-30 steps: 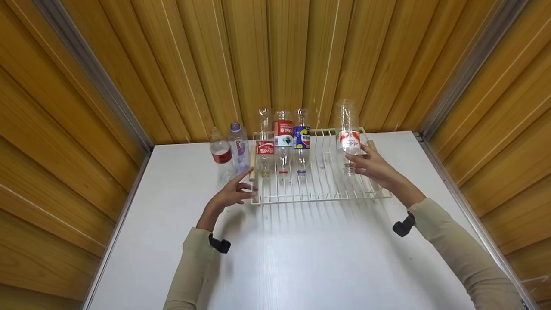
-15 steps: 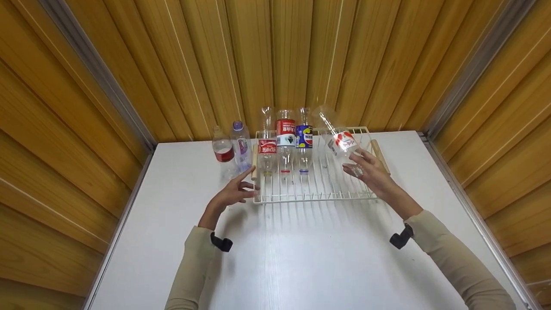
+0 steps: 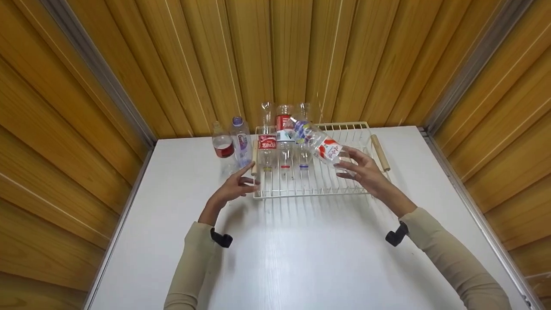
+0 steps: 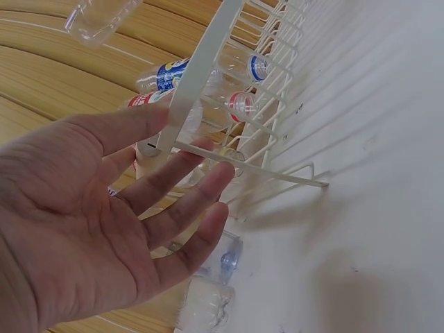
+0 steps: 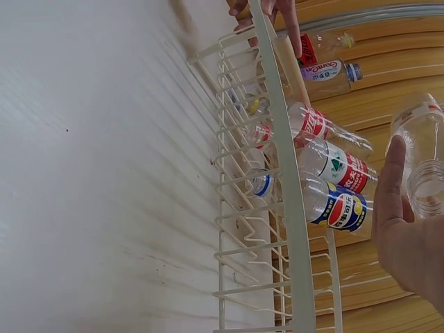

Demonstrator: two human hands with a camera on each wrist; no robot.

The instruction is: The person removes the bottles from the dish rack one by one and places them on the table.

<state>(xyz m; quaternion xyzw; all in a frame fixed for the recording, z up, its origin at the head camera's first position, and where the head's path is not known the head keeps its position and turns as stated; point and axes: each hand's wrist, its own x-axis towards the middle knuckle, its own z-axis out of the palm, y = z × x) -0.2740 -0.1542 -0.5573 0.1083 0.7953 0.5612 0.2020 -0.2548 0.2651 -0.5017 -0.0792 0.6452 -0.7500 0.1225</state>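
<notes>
My right hand (image 3: 366, 172) grips a clear plastic bottle (image 3: 329, 148) with a red-and-white label near its neck. The bottle leans left over the white wire dish rack (image 3: 313, 196), its base toward the upper left, partly covering a blue-labelled bottle (image 5: 341, 210). In the right wrist view its uncapped neck points back toward the palm. My left hand (image 3: 231, 188) holds the rack's front left corner loosely, thumb at the rim bar and one finger along the wooden handle (image 3: 254, 157). A Coke bottle (image 3: 267, 142) and a red-and-white-labelled bottle (image 3: 285, 148) stand neck down in the rack.
Left of the rack stand a red-labelled bottle (image 3: 224, 148) and a bottle with a purple neck ring (image 3: 242, 142), both neck up. Another wooden handle (image 3: 380, 153) is on the rack's right side. A wood-patterned wall (image 3: 297, 51) rises right behind the white table (image 3: 275, 258).
The bottle in my right hand has gone from neck-down upright at the rack's right side to leaning left, close to the three racked bottles. My left hand has stayed at the rack's corner.
</notes>
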